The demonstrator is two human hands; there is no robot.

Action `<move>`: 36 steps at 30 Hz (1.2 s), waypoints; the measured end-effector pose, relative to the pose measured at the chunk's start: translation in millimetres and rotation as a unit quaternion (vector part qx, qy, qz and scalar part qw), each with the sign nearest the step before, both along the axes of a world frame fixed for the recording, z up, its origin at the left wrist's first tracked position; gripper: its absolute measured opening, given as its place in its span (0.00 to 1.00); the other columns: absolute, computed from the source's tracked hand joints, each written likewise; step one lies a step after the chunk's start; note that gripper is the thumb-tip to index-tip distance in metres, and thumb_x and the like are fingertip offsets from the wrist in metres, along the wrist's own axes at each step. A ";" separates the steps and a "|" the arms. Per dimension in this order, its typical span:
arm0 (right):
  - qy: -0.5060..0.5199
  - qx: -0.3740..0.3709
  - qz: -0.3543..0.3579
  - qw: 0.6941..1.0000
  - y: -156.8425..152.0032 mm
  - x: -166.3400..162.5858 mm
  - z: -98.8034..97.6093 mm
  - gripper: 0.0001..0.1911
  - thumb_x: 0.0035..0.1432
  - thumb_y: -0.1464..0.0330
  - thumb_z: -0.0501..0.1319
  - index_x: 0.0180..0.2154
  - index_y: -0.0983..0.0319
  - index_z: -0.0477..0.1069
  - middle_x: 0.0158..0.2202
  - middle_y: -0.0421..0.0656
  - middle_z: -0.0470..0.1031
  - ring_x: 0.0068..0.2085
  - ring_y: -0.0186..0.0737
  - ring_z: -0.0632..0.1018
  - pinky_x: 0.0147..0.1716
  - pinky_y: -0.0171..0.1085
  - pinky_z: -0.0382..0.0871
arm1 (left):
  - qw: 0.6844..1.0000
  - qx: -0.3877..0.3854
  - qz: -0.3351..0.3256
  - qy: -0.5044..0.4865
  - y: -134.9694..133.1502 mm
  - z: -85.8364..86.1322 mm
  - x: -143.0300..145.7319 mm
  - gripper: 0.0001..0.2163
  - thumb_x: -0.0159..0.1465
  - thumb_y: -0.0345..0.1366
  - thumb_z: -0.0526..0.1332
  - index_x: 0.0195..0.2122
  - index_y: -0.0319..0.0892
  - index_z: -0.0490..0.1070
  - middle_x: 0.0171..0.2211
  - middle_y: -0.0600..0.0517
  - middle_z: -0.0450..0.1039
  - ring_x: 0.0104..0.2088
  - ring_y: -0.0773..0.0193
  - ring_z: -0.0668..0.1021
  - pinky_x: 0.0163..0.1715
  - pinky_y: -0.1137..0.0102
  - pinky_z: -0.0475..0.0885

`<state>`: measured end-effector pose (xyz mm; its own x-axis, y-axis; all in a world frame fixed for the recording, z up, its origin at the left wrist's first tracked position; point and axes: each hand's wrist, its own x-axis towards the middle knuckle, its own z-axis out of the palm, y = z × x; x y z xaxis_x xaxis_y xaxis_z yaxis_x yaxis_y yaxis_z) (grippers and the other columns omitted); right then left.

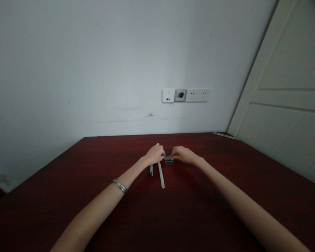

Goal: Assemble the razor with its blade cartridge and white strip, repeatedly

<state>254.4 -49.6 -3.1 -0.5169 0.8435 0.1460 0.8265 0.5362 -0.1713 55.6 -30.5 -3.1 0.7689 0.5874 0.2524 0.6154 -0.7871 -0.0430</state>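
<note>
Two bare hands are working over a dark red wooden desk (194,217), viewed from the wearer's head. The left hand (155,154) is reaching in with curled fingers, its thumb and fingertips pinching the upper left edge of a small transparent case (168,161). The right hand (183,154) is likewise nearly closing, its fingertips pinching the upper right edge of the same case. The case is lying between the two hands, near the middle of the desk, and is showing dark bands across it. Just beside it, a flat white handle (161,176) with a hole near its end is pointing toward the wearer; to its left a narrow black-and-white implement (151,170) is lying, the left hand hiding the far ends of both. A silver bracelet (120,186) is encircling the left wrist. Beyond the desk, a pale wall (115,70) is carrying a row of outlet plates (198,95), while a white panelled door (288,84) is standing at right
</note>
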 end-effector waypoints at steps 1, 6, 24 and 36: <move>0.010 0.001 -0.002 1.000 -0.2 1.4 1.3 0.09 0.55 0.64 0.59 0.35 0.57 0.76 0.38 0.42 0.75 0.38 0.37 0.74 0.32 0.31 0.62 | 1.000 0.000 0.001 -0.002 0.6 0.9 -1.0 0.10 0.59 0.28 0.55 0.30 0.40 0.77 0.31 0.47 0.71 0.36 0.62 0.69 0.41 0.69 0.64; 0.041 -0.006 -0.015 0.999 -5.3 5.6 11.1 0.11 0.56 0.63 0.56 0.34 0.58 0.77 0.38 0.43 0.75 0.38 0.37 0.74 0.34 0.32 0.62 | 0.996 -0.022 0.074 -0.034 2.2 9.4 -13.4 0.09 0.58 0.31 0.56 0.32 0.41 0.77 0.33 0.48 0.73 0.40 0.60 0.71 0.43 0.69 0.65; 0.024 -0.002 0.025 0.999 -54.0 -4.4 24.0 0.15 0.58 0.60 0.53 0.36 0.58 0.76 0.36 0.45 0.75 0.35 0.39 0.74 0.31 0.34 0.63 | 0.917 -0.226 0.325 -0.051 -18.6 13.7 -51.7 0.12 0.52 0.45 0.61 0.24 0.40 0.75 0.26 0.49 0.76 0.29 0.63 0.77 0.28 0.74 0.67; 0.036 -0.035 0.008 0.999 -60.7 -5.2 24.0 0.15 0.57 0.61 0.53 0.35 0.59 0.77 0.34 0.45 0.78 0.34 0.41 0.76 0.33 0.34 0.65 | 0.902 -0.248 0.352 -0.025 -15.8 6.8 -36.9 0.09 0.51 0.39 0.59 0.21 0.38 0.70 0.22 0.48 0.74 0.28 0.60 0.77 0.30 0.70 0.70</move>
<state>249.2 -110.3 20.9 -0.5203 0.8448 0.1248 0.8025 0.5336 -0.2669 18.7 -46.3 3.6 0.1569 0.9758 -0.1526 0.9616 -0.1157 0.2490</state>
